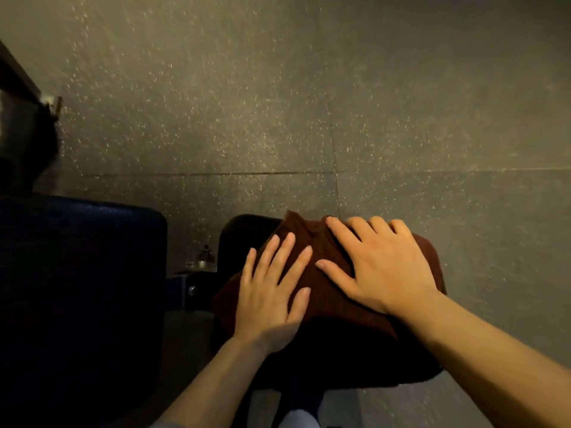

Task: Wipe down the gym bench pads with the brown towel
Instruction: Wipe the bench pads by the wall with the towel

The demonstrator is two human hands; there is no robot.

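Brown towel (327,261) lies spread over the small black pad (244,230), covering most of it; wiping judged under way. Left hand (272,291) and right hand (380,267) press flat on the towel, fingers (289,251) straight, gripping nothing. Large blue pad (83,273) beside the towel (dim, condition unclear) appears still to do

Brown towel (321,251), black seat pad (244,230), dark blue pad (92,257), grey white-speckled floor (278,103)
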